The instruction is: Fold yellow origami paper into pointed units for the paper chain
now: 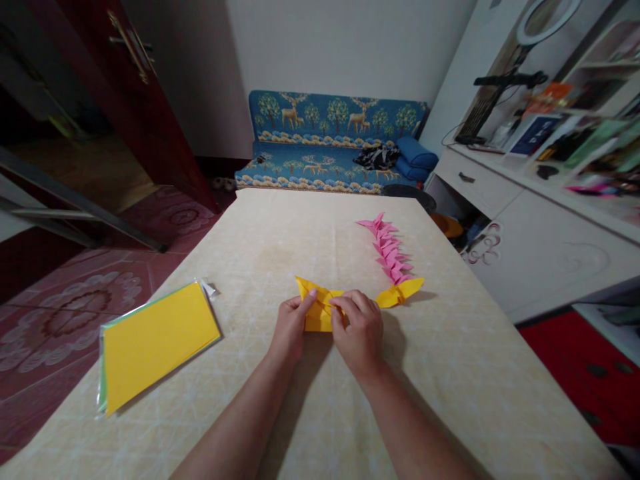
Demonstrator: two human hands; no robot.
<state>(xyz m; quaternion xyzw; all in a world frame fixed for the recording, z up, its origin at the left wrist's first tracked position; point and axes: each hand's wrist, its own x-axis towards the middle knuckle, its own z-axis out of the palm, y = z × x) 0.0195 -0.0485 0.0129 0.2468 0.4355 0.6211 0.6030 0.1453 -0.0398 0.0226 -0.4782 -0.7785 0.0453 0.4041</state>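
Note:
A partly folded sheet of yellow origami paper [316,320] is held between both hands over the table, one pointed corner sticking up at its left. My left hand [291,327] grips its left side, thumb on top. My right hand [361,330] pinches the paper near its middle right, and its fingers hide that part. Just beyond the right hand lies a folded yellow paper piece [400,292] with pointed ends. It adjoins a row of several folded pink paper pieces [390,250] running away from me.
A stack of yellow paper sheets [160,343] in a clear sleeve lies at the left on the cream-covered table [280,233]. Behind the table stands a blue patterned sofa [320,163]. White cabinets [540,240] are at the right, and a dark red door [135,100] is at the left.

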